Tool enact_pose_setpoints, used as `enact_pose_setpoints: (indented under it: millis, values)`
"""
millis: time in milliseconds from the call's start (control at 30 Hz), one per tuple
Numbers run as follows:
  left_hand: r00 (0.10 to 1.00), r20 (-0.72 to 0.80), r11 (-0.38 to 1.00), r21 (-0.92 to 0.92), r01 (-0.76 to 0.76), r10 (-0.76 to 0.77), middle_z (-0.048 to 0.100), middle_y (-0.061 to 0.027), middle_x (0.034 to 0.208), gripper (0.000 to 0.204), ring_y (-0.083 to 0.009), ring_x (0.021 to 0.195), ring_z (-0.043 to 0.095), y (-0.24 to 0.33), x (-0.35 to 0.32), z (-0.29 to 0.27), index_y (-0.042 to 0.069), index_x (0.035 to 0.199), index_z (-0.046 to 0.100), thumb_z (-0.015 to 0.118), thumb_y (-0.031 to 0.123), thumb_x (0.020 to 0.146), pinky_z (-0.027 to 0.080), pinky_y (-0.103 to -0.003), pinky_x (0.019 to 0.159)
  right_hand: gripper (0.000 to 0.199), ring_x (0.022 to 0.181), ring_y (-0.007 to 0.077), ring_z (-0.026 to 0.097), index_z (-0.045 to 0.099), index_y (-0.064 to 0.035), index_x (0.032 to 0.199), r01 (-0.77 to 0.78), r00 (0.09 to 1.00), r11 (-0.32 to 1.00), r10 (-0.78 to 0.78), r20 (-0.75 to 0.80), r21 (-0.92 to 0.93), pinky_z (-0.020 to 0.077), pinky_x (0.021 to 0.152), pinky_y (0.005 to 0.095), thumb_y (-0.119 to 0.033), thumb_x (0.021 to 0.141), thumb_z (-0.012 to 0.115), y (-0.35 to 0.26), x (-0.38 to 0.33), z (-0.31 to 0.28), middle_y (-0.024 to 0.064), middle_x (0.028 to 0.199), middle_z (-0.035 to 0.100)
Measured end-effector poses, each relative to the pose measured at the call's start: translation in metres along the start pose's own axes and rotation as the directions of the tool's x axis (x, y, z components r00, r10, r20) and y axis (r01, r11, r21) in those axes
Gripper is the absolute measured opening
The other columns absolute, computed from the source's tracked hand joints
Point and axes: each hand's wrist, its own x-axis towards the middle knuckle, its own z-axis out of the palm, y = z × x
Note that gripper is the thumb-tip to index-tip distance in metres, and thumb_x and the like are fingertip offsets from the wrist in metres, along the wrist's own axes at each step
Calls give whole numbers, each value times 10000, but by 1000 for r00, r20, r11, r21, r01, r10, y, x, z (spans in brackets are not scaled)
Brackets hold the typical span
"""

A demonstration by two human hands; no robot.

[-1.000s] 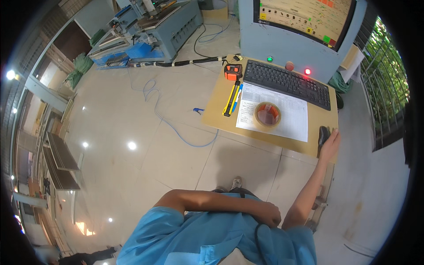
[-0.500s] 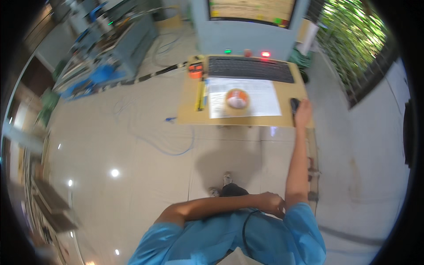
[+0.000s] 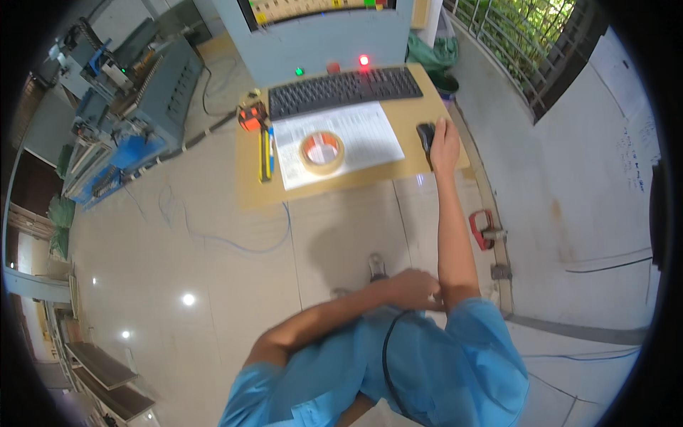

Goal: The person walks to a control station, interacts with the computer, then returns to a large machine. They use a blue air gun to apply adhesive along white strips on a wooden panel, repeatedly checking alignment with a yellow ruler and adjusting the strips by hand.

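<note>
At the right side of a tan board desk (image 3: 213, 186), my right hand (image 3: 445, 146) rests against a black computer mouse (image 3: 426, 135). Its fingers lie close together along the mouse's right edge. My left arm crosses in front of my body. My left hand (image 3: 414, 288) is closed beside my right elbow, and its fingertips are partly hidden. Left of the mouse, a roll of tape (image 3: 322, 152) lies flat on a printed paper sheet (image 3: 373, 135). Behind the sheet sits a black keyboard (image 3: 345, 92).
An orange-black tape measure (image 3: 252, 116) and a yellow cutter knife (image 3: 265, 155) lie at the desk's left. Behind stands a blue-grey cabinet with a screen (image 3: 316, 13). A machine (image 3: 149, 89) stands far left; a thin blue cable (image 3: 249, 250) crosses the floor. A barred window is at right.
The view has turned, so the desk and its things appear further left and tilted. My right hand stays at the mouse, and my left hand stays by my right elbow.
</note>
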Motion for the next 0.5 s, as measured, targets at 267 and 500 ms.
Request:
enact_pose_setpoints:
  millis: [267, 500]
  values:
    - [997, 79, 996, 89, 13, -20, 756, -189, 984, 483, -388, 947, 714, -3, 36, 8, 91, 1064, 792, 620, 521, 927, 556, -496, 877, 522, 1153, 413, 628, 650, 43, 1235, -67, 997, 992, 63, 39, 104, 466, 992, 459, -413, 1092, 439, -2, 1, -3, 250, 1200, 683]
    - [975, 213, 998, -16, 63, -58, 753, -224, 1045, 542, -403, 1001, 711, 7, 36, -11, 71, 1124, 776, 589, 546, 941, 552, -491, 905, 492, 1116, 412, 640, 650, 46, 1222, -45, 998, 990, 40, 39, 136, 476, 972, 459, -385, 1092, 452, -3, 2, -4, 243, 1159, 695]
